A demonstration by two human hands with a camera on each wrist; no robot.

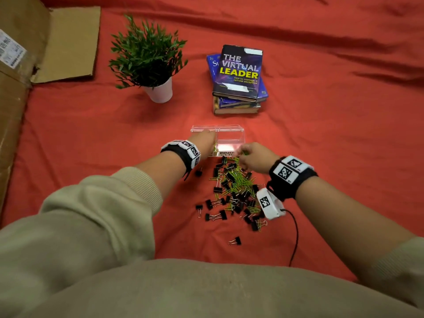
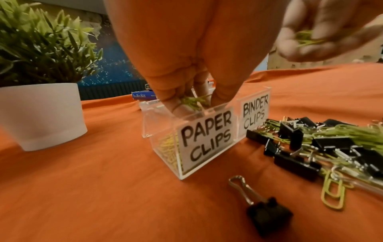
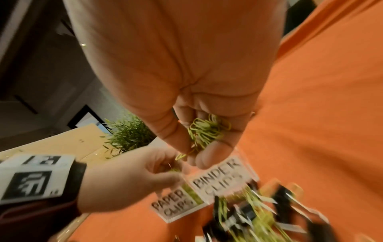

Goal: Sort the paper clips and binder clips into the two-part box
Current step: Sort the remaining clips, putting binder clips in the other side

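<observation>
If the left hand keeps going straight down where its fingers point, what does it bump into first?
Probably the yellow-green paper clips already lying in the "PAPER CLIPS" half of the clear plastic two-part box; the left hand, pinching more clips, points into it. Depth is unclear.

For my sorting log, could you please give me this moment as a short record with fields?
left hand: pinching green paper clips over the PAPER CLIPS compartment
right hand: grip on a bunch of green paper clips
BINDER CLIPS compartment: looks empty
unsorted pile: mixed black binder clips and green paper clips, on the red cloth
</observation>
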